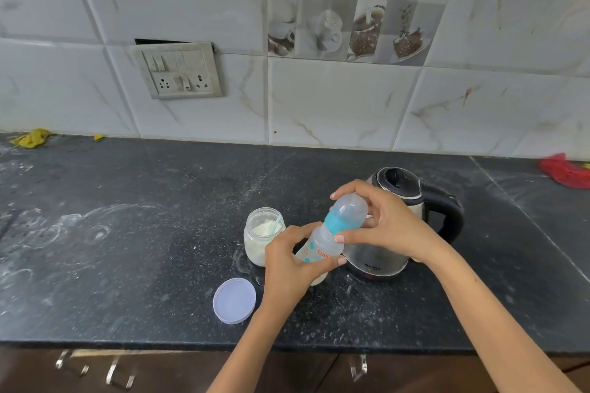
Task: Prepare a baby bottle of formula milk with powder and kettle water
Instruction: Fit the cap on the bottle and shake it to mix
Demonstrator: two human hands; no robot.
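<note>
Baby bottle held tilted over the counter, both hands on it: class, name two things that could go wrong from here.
1. The open powder jar stands right beside the left hand; a knock could tip it.
2. The right hand grips the cap of the baby bottle just in front of the kettle; if that is hot, knuckles could brush it.

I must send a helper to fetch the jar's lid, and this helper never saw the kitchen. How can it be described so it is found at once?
On the dark stone counter, find the steel kettle and the open powder jar to its left. The lid lies flat nearer the counter's front edge, just in front of the jar: a pale lilac disc, the only flat round thing there.
</note>
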